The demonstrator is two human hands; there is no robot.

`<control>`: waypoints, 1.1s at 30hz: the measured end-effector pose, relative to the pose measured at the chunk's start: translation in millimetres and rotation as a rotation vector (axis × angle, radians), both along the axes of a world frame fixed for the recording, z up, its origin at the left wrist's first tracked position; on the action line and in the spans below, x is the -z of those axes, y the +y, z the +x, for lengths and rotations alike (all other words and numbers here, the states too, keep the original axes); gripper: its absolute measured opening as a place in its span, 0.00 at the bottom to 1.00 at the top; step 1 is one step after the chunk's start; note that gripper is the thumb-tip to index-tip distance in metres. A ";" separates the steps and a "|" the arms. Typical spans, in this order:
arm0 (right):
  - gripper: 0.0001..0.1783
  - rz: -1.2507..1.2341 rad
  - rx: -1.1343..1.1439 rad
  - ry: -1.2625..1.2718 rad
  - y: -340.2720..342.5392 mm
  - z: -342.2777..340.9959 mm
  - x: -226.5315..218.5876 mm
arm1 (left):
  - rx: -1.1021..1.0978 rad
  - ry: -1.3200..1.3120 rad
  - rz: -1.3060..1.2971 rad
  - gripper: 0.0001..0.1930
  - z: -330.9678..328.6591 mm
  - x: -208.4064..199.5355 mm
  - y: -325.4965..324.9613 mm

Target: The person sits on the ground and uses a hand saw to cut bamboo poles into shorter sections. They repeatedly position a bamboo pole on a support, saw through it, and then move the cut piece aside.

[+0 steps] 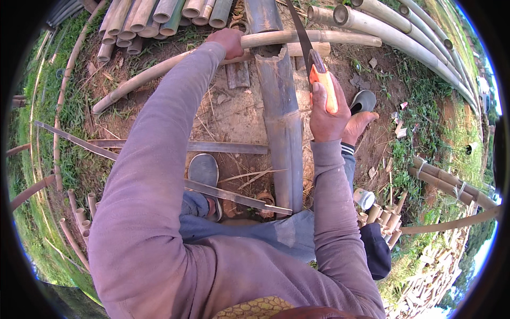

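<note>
My left hand [229, 42] is closed around a pale bamboo pole [141, 80], which runs crosswise at the far side in front of me. My right hand [330, 118] grips the orange handle of a handsaw [325, 87]. The saw's dark blade points away from me and crosses the pole to the right of my left hand. Whether its teeth are into the bamboo, I cannot tell. Under the pole lies a thick grey bamboo trunk [281, 127] with a jagged, broken-out opening, stretching toward my lap. A shorter bamboo piece [314, 49] sits just under the pole.
Cut bamboo tubes [141, 18] are stacked at the far left, and long poles [393, 37] at the far right. Flat strips [228, 147] cross the ground near my shod foot [203, 171]. Beside my bare foot [360, 126] lies a grey shoe [364, 100]. Short tubes [385, 218] stand at right.
</note>
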State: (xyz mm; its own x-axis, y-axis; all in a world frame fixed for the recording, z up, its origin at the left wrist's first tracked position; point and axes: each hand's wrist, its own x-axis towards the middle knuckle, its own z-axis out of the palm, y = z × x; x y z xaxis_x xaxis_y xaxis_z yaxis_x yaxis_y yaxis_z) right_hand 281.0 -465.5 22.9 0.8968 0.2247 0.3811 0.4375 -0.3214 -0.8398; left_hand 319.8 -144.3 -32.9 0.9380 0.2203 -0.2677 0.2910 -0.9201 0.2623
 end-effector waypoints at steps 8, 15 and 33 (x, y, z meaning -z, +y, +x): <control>0.27 -0.049 -0.016 0.017 -47.2 -64.6 -2.8 | 0.114 -0.023 -0.172 0.25 13.0 28.5 28.0; 0.26 -0.016 -0.013 -0.047 -12.5 -21.2 0.5 | 0.102 0.129 -0.326 0.20 21.2 19.8 28.4; 0.23 0.048 0.039 -0.067 1.2 -15.2 -0.7 | -0.097 -0.340 0.193 0.22 -13.4 39.3 -14.1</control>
State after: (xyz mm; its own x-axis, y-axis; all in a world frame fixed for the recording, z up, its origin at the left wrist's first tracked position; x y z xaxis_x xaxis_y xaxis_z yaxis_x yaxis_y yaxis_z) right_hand 265.9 -464.3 23.5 0.8767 0.1698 0.4500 0.4809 -0.2994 -0.8240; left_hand 306.3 -158.5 -72.2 0.9382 0.3284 0.1090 0.3056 -0.9343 0.1838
